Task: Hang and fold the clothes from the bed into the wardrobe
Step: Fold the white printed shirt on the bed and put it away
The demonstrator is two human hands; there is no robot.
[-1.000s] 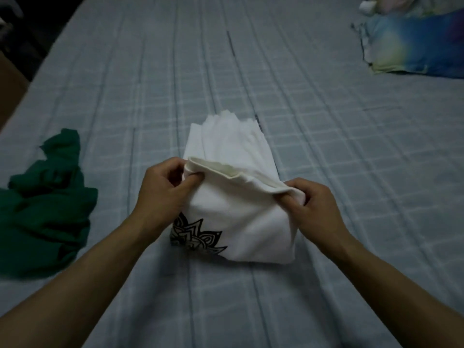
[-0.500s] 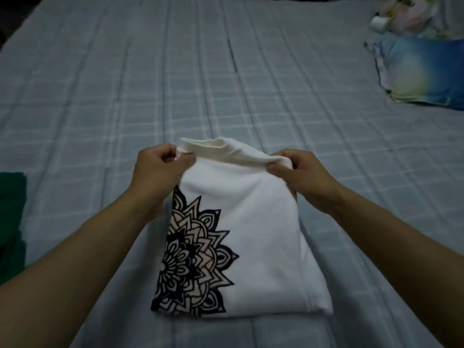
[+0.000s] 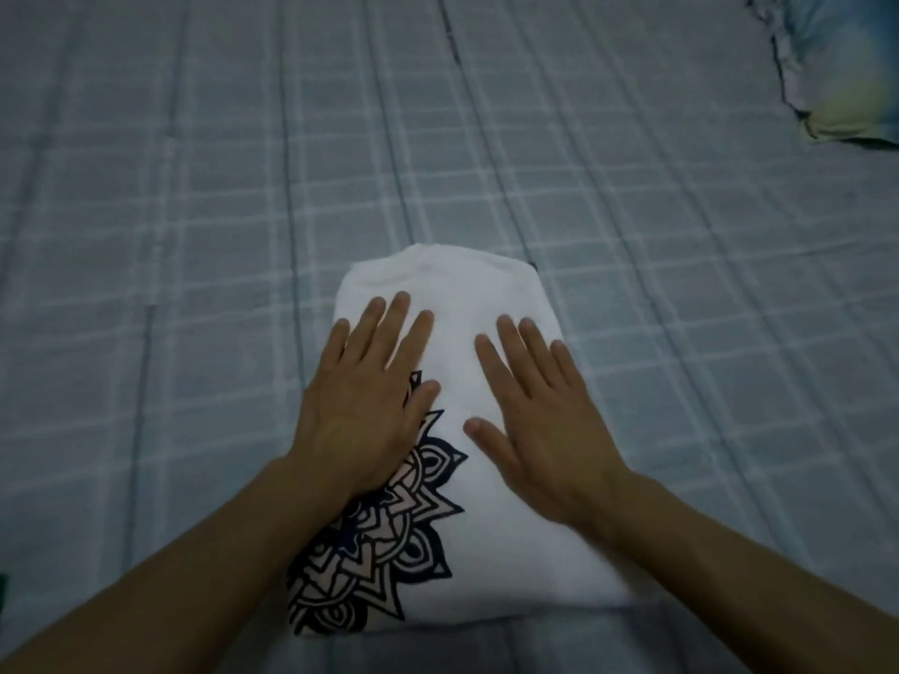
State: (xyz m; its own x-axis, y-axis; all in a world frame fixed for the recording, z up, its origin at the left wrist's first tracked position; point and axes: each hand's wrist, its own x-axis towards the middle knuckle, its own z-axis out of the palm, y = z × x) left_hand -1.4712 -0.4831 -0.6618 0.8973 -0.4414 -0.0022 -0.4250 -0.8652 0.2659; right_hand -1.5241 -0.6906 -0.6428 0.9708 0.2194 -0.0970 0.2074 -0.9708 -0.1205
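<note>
White shirt (image 3: 467, 479) lies folded mid-bed (image 3: 194, 187), toward near edge. Left hand (image 3: 362, 406) and right hand (image 3: 540, 425) press flat on it, fingers straight, gripping nothing. Fold looks done; wardrobe trip pending. Tie-dye garment (image 3: 846, 70) waits at far right corner.

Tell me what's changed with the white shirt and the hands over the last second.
Both hands let go of the folded edge they were pinching. The left hand and right hand now lie flat, fingers straight, on the white shirt, whose top flap has been laid away from the person, baring more of the black print. The shirt stays on the checked bedsheet.
</note>
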